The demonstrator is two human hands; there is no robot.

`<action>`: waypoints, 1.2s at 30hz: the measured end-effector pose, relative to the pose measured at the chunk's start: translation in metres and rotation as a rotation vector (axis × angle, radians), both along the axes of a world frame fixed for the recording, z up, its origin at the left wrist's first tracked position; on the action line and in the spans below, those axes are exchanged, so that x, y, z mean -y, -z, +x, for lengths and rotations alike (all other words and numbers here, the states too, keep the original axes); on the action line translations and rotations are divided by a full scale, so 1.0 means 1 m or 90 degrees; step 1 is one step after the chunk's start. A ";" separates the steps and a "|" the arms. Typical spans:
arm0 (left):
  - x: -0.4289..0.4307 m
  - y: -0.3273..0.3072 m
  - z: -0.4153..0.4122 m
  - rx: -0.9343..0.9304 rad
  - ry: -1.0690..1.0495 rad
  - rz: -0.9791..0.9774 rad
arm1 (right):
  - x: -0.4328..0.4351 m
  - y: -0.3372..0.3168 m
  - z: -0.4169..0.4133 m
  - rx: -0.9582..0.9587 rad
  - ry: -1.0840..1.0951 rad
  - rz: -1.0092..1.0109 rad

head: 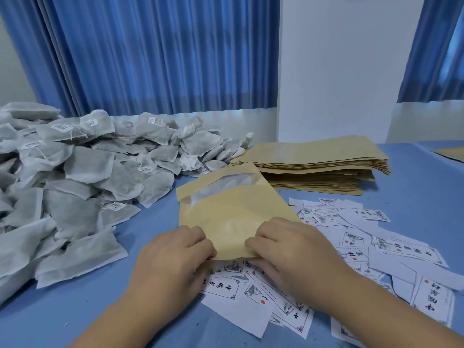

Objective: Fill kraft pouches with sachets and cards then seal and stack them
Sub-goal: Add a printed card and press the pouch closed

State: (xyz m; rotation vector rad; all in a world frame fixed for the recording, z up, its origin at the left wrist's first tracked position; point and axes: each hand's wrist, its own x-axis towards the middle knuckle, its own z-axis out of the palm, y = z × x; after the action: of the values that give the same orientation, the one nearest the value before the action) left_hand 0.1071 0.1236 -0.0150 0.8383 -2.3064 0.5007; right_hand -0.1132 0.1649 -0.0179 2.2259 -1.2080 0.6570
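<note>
Pouch (233, 214) of kraft paper lies on the blue bench (155, 217) over scattered cards (226, 285), its near edge pinched by left grip (173, 257) and right grip (291, 249); parting both layers evenly should open it without tearing.

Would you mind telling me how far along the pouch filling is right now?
Done: no sealed pouches show. In hand: the left hand and right hand pinch one pouch by its near edge, over the cards; whether it is filled is unclear. Left: a big heap of sachets and a tall stack of spare pouches wait, so most remains.
</note>
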 end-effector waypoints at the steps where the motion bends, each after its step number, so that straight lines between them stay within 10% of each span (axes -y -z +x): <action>1: 0.001 0.000 0.002 -0.016 -0.011 0.010 | 0.000 -0.001 -0.003 0.004 0.011 0.010; 36: 0.000 0.006 -0.013 0.001 0.015 0.017 | -0.002 -0.004 -0.005 0.040 -0.018 -0.024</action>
State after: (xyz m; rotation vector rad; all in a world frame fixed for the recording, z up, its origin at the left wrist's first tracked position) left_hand 0.0944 0.1238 -0.0208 0.8232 -2.3267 0.4617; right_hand -0.1183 0.1671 -0.0141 2.2094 -1.1873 0.7600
